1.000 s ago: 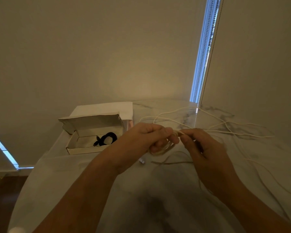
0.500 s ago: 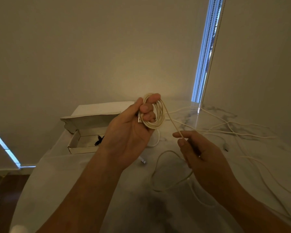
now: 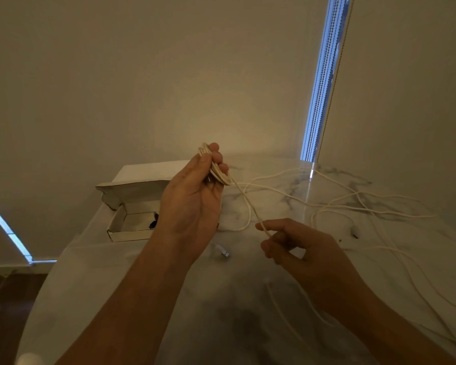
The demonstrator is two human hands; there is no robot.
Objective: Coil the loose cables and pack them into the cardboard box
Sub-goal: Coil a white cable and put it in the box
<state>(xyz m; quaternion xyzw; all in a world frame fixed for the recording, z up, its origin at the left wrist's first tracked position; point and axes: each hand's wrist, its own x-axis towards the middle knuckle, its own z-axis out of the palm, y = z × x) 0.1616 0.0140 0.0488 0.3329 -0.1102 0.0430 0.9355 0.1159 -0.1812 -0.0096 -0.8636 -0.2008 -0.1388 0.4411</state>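
Above the marble bench (image 3: 148,280), the left hand (image 3: 192,198) is clamped on a small coil (image 3: 216,169) of white cable, held raised. One strand (image 3: 250,206) runs down to the right hand (image 3: 295,246), pinched between thumb and forefinger. More loose cables (image 3: 353,204) sprawl across the bench to the right. Behind the left hand sits the open cardboard box (image 3: 128,222), something dark inside.

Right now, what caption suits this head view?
Left hand grips a cable coil; right hand pinches its tail beside the cardboard box.

Marble table (image 3: 248,325), beige wall (image 3: 142,75), window blind (image 3: 324,75)
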